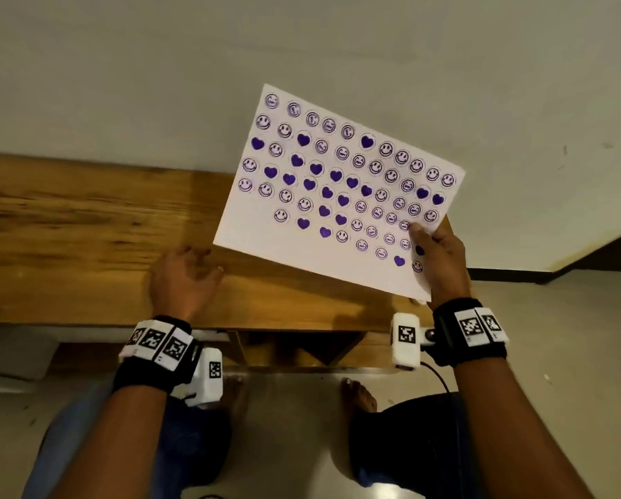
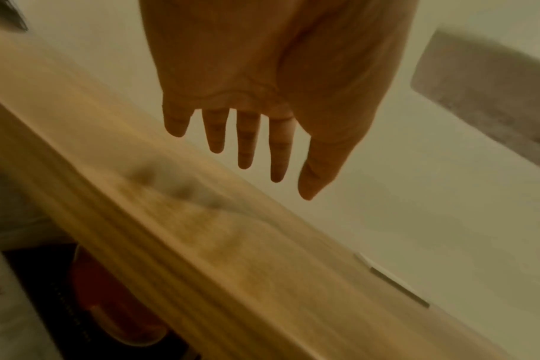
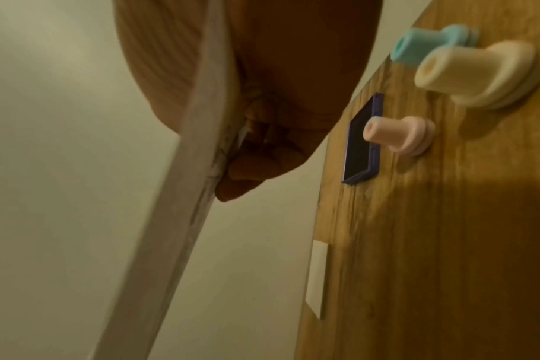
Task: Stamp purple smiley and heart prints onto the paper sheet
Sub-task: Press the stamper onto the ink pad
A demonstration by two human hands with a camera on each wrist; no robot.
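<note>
right hand [image 3: 262,97] pinching paper sheet [image 3: 170,219], stamps [image 3: 478,70] on table [image 3: 447,243]

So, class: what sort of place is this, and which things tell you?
Probably a room at home, used for craft: a wooden table against a plain wall, stamps beside an ink pad, bare feet on a tiled floor.

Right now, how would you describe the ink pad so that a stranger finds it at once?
Look at the wooden table in the right wrist view, near its edge by the wall. The ink pad lies flat there, right beside the pink stamp. It alone is a dark, purple-rimmed square; its neighbours are pale, knob-shaped stamps.
</note>
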